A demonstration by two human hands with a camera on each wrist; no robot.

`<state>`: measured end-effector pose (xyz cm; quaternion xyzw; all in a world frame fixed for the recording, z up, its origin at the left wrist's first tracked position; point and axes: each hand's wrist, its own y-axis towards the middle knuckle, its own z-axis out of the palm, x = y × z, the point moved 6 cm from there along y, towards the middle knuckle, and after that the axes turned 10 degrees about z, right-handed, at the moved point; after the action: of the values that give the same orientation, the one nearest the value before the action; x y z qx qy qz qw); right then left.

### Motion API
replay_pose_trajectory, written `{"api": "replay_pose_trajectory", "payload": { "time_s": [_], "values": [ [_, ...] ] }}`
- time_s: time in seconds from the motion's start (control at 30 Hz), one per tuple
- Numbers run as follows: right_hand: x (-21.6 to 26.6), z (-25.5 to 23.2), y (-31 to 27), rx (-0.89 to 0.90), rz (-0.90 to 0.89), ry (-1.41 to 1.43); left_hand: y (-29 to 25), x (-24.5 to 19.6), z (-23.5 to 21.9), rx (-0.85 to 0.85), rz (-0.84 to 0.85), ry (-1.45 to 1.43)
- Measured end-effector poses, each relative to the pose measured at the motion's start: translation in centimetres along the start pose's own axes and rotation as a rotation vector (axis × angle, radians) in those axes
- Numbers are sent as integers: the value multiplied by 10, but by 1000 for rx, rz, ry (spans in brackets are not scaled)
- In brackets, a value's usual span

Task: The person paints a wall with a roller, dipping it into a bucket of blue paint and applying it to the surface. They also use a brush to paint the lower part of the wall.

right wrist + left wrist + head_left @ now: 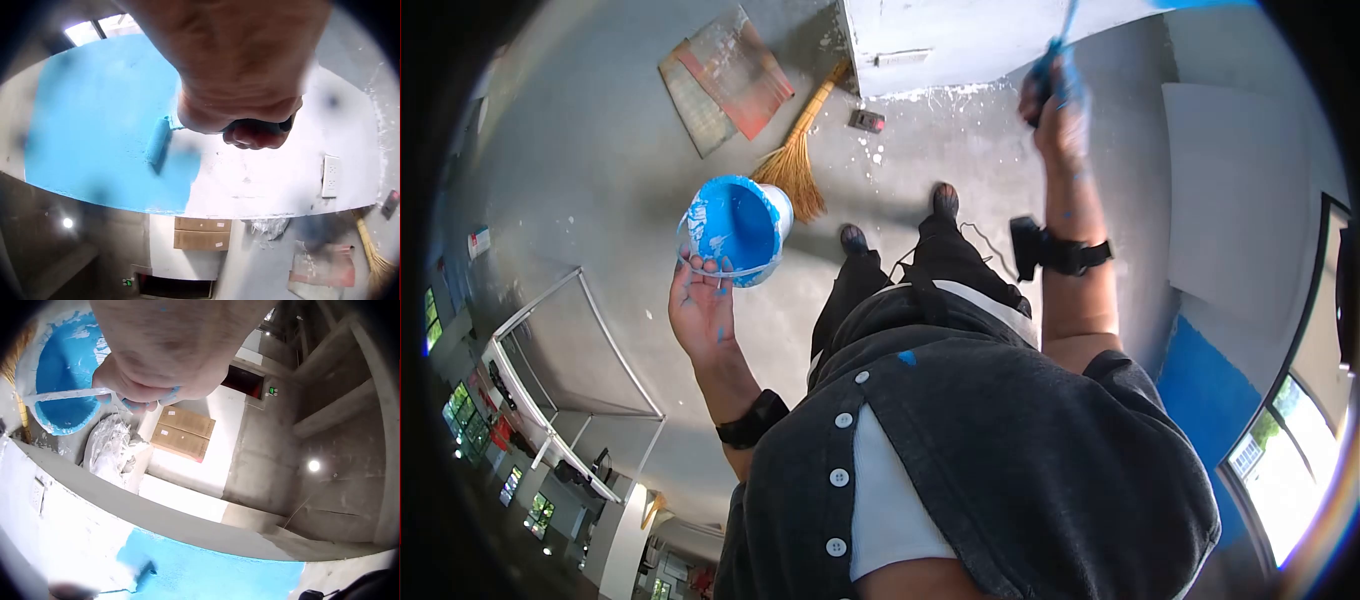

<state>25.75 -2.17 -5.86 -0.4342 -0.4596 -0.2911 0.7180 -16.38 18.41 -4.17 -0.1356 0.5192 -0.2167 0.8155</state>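
Observation:
My left hand point(705, 315) grips the bail handle of a paint bucket point(777, 205), its fingertips close to the rim. Blue paint coats the inside of the tilted bucket, and the white handle point(65, 395) runs into my fingers in the left wrist view. My right hand point(1060, 125) is wrapped round the dark grip of a paint roller point(157, 140). Soaked in blue, the roller's sleeve lies against the wall at the painted area point(94, 119). White wall point(262, 178) borders that blue patch. Paint smudges show on both hands.
A straw broom point(795, 165) leans at the wall's end beside a small dark-and-red object point(867, 121). Flattened boards point(725, 80) lie on the floor. A wall socket point(330, 177) sits in the white part. Cardboard boxes point(181, 433) stand beyond, near crumpled plastic sheeting point(109, 447).

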Motion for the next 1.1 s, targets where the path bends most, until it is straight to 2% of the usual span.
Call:
{"api": "replay_pose_trajectory", "payload": {
  "time_s": [0.07,0.1,0.17,0.2,0.27,0.3,0.33,0.37,0.43,0.5,0.57,0.67,0.73,0.77,0.83,0.9,0.93,0.97,1.03,1.1],
  "values": [
    [48,7,9,11,-143,-59,3,3,-1,-5,-38,4],
    [63,17,9,44,-106,-30,4,4,-2,-4,-59,0],
    [50,27,5,63,-61,36,9,6,-5,1,-84,14],
    [14,13,17,-17,1,-30,12,8,-7,10,-92,21],
    [-40,10,8,-10,199,-33,19,9,-14,5,-109,31],
    [-60,11,3,-10,295,6,23,8,-18,7,-115,39],
    [-74,5,3,-82,364,-15,28,7,-23,0,-118,47],
    [-82,0,5,-85,376,-11,32,7,-26,17,-127,56],
    [-62,0,5,-114,289,8,39,11,-34,31,-146,72],
    [-25,3,9,-97,66,-88,45,15,-41,33,-175,100],
    [10,22,-1,-114,51,58,48,18,-42,28,-176,125],
    [-24,28,-5,-80,138,128,49,19,-47,14,-169,166],
    [-82,23,-7,49,366,189,51,20,-44,21,-153,171],
    [-112,9,-3,13,358,109,51,20,-43,26,-145,162],
    [-135,1,-16,-11,430,102,47,15,-38,53,-119,153],
    [-117,-4,-25,-39,387,127,47,15,-37,-74,-108,197],
    [-100,-1,-32,-87,354,143,50,13,-39,-35,-119,177],
    [-81,2,-33,-59,301,208,53,12,-40,-2,-141,166],
    [-42,9,-32,-87,256,291,52,6,-21,63,-147,164],
    [-38,11,-30,-46,129,242,46,1,-3,119,-144,152]
  ]
}}
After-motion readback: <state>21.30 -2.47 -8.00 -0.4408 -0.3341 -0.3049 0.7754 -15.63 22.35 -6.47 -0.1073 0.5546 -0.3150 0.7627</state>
